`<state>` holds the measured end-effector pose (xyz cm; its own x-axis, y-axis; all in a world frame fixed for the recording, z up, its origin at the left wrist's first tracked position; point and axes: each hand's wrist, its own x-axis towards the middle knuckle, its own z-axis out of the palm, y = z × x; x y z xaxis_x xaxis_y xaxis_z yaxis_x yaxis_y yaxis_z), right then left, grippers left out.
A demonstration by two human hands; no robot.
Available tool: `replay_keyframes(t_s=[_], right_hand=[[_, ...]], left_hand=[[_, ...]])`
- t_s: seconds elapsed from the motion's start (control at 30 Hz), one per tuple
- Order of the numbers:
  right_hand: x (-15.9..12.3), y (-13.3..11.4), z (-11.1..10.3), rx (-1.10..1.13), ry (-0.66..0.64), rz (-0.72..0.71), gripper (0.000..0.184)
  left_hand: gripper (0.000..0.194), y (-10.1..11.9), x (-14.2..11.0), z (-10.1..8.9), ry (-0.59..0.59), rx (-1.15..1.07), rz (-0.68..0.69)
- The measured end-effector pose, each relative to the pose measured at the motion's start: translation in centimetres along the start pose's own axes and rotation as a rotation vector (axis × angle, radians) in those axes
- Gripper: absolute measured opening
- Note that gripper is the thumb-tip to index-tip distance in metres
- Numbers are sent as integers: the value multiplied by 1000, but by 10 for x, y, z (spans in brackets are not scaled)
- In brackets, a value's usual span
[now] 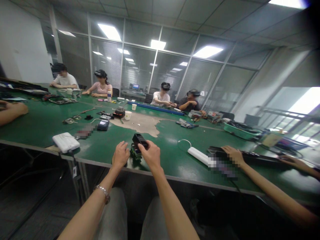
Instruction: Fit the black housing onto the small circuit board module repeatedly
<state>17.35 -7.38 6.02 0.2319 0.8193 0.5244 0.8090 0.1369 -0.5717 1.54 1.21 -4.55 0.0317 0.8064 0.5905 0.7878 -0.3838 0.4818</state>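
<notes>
My right hand (151, 155) grips a black box-shaped plastic casing (139, 139), thumb on the near side. Just beneath the casing, close to the table's front edge, is a green circuit board (135, 153); whether the two are joined I cannot tell. Beside the board on the left is my left hand (121, 155), its fingers loosely bent and nothing visible in them. A bracelet circles the left wrist.
A white power bank (66, 142) lies left on the green table (172, 153), and a white power strip (200, 156) right. Farther back stand paper cups (128, 115) and a black device (103, 124). A co-worker's hand (233, 156) reaches in at right; several people sit around the table.
</notes>
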Motion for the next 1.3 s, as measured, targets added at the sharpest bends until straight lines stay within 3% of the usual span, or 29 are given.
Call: replay_keyframes(t_s=[0.2,0.43,0.8,1.07,1.17,1.3], right_hand=[[8,23,-9,-18,14,70,34],[-1,48,5,-50,-18,118,36],[-10,64,17,-70,-45,117,32],[-17,74,25,-35,75,43,67],[-19,77,32,-19,93,1,68],[-21,77,38,-23,15,47,61]], left_hand=[[35,0,0,0,1,10,4],[35,0,1,1,-1,28,11],[36,0,1,3,-8,12,17],[39,0,1,0,10,-15,-1],[39,1,0,-2,13,-18,-8],[38,2,0,-4,10,-24,-13]])
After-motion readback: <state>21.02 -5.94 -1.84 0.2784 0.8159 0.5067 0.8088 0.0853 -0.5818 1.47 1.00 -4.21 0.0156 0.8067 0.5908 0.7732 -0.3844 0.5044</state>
